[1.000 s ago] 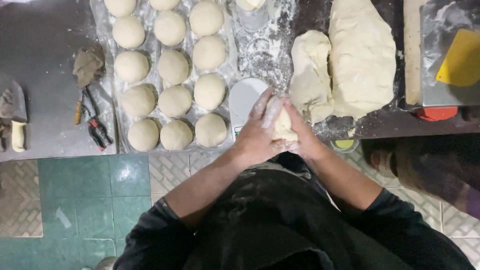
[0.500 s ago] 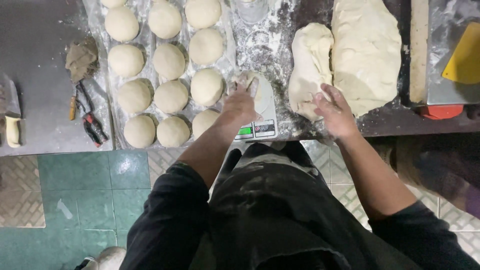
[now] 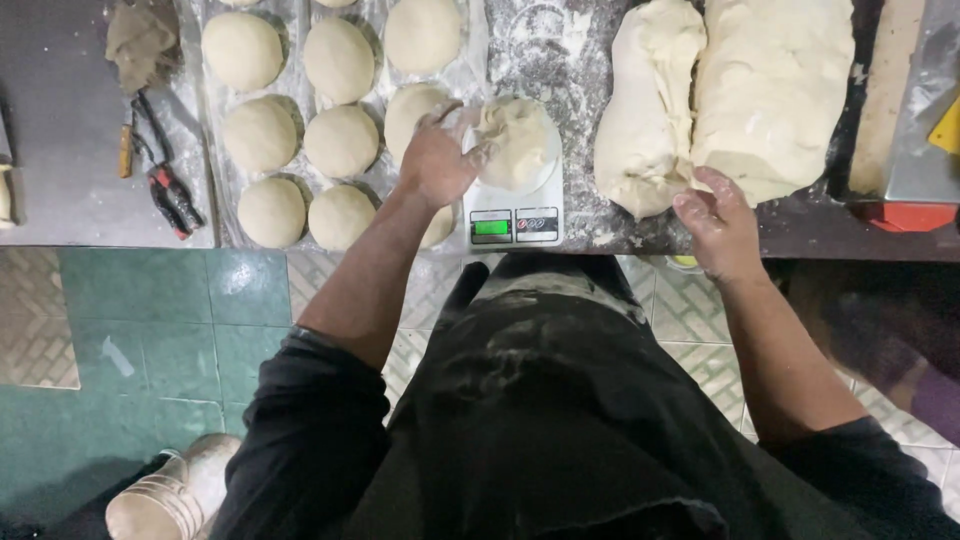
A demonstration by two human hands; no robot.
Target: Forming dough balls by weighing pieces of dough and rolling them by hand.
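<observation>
My left hand (image 3: 437,155) rests on a piece of dough (image 3: 516,140) that lies on the round pan of a small white kitchen scale (image 3: 512,222) at the counter's front edge. The fingers touch the dough's left side. My right hand (image 3: 718,222) hovers, floury and with fingers apart, at the near edge of a big dough mass (image 3: 645,120). A second, larger dough slab (image 3: 775,90) lies right of it. Several round dough balls (image 3: 340,140) sit in rows on a floured plastic sheet to the left of the scale.
Red-handled pliers and a screwdriver (image 3: 160,175) lie on the dark counter at left, below a crumpled cloth (image 3: 140,40). A wooden board (image 3: 885,95), a metal tray (image 3: 925,130) and a yellow scraper stand at right. Tiled floor and a shoe (image 3: 170,490) show below.
Both hands first rounded a dough piece together. My left hand then carried it to the scale pan, and my right hand moved over to the big dough mass.
</observation>
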